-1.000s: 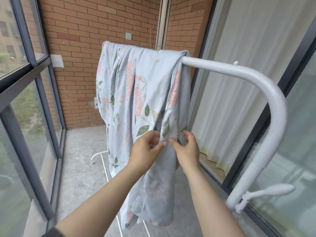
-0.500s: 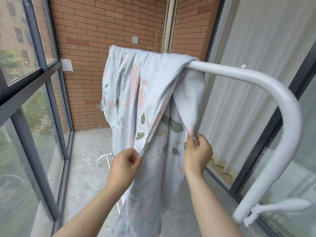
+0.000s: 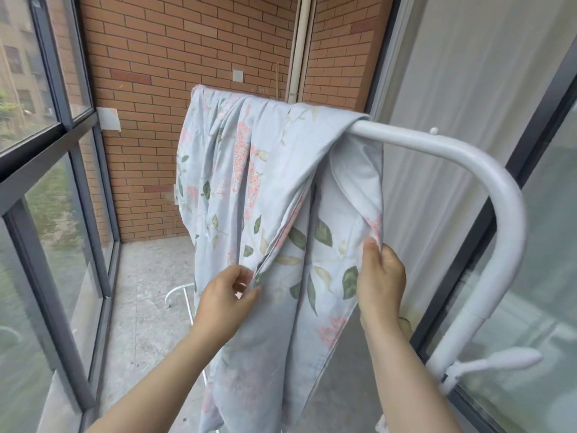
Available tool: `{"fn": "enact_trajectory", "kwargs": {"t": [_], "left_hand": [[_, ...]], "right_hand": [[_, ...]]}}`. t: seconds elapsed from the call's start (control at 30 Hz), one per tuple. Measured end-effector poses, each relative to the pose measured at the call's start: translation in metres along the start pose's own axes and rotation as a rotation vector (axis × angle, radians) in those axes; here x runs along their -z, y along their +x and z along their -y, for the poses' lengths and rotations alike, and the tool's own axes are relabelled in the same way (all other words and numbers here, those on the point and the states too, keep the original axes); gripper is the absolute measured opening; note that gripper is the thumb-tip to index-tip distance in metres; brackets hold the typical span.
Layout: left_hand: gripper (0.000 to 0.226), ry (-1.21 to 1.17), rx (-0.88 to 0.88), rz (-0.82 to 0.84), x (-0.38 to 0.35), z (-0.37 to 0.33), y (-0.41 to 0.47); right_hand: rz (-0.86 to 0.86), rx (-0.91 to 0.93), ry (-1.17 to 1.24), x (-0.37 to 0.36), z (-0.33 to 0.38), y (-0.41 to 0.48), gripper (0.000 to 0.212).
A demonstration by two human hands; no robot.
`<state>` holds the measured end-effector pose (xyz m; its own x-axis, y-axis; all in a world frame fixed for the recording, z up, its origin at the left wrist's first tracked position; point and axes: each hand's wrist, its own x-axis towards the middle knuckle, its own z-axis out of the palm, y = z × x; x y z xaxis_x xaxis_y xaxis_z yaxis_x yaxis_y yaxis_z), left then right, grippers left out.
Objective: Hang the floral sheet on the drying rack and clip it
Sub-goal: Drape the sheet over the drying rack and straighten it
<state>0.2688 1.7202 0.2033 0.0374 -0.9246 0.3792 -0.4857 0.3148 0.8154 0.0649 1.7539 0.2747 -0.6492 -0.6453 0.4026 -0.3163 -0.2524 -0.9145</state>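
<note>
- Pale blue cotton sheet with pink flower and green leaf print (image 3: 249,182) hung over the top bar of the white tubular metal drying rack (image 3: 468,157), bunched on the far stretch of the bar; the near stretch and the bend were bare
- Left hand (image 3: 228,295) pinched a folded edge low on the front drape, thumb against fingertips with the cloth between them
- Right hand (image 3: 379,276) gripped the near side hem, fingers curled round it
- The hands were apart with a panel of sheet stretched between them; my read is that this was to peel the doubled layers apart so the cloth could be walked along the bar toward the bare end
- The plain underside showed just below the bar above the right hand, so a layer was folded back there, which probably explains that grip point
- The lower end dropped between the forearms and out of frame; couldn't tell if it reached the grey tiled floor (image 3: 150,307)
- Status, as a judgement: draped but not spread, clipping not started, no clips in view
- Risk: a downward pull rather than a sideways one could slide the whole bunch off the smooth tube
- The white lever (image 3: 499,359) on the near upright was well apart from the sheet and not in play
</note>
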Motion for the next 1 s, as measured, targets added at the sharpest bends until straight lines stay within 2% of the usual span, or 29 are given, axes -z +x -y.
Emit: {"fn": "enact_trajectory", "kwargs": {"t": [0.07,0.17,0.33,0.43,0.53,0.57,0.67,0.77,0.87,0.93,1.0], "left_hand": [[0.016,-0.064,-0.079,0.012,-0.001,-0.024,0.008],[0.022,-0.096,-0.151,0.019,-0.007,-0.059,0.02],[0.011,-0.124,-0.12,-0.019,-0.015,-0.092,0.035],[0.006,-0.064,-0.11,-0.027,-0.018,-0.088,0.037],[0.034,-0.027,-0.077,-0.018,-0.019,-0.083,0.039],[0.036,0.007,-0.074,-0.013,-0.018,-0.083,0.041],[0.008,0.084,-0.106,-0.011,-0.015,-0.08,0.044],[0.022,0.103,-0.149,-0.001,-0.009,-0.064,0.039],[0.022,0.206,-0.205,-0.003,-0.004,-0.039,0.024],[0.03,0.192,-0.21,0.019,-0.004,-0.023,0.014],[0.035,0.173,-0.203,0.03,-0.005,-0.009,0.006]], "right_hand": [[0.072,0.072,-0.066,0.004,0.007,-0.004,0.044],[0.092,0.157,-0.131,0.007,0.015,-0.011,0.043],[0.099,0.188,-0.156,0.014,0.026,-0.016,0.047],[0.122,0.198,-0.162,0.019,0.03,-0.018,0.045],[0.126,0.204,-0.153,0.024,0.031,-0.018,0.044],[0.128,0.204,-0.14,0.025,0.033,-0.019,0.044],[0.166,0.145,-0.059,0.025,0.032,-0.023,0.04],[0.215,0.113,-0.057,0.024,0.021,-0.024,0.033],[0.272,0.033,-0.131,0.02,0.007,-0.027,0.011],[0.283,-0.001,-0.158,0.014,-0.003,-0.031,0.015],[0.272,0.015,-0.204,0.009,-0.008,-0.034,0.006]]}}
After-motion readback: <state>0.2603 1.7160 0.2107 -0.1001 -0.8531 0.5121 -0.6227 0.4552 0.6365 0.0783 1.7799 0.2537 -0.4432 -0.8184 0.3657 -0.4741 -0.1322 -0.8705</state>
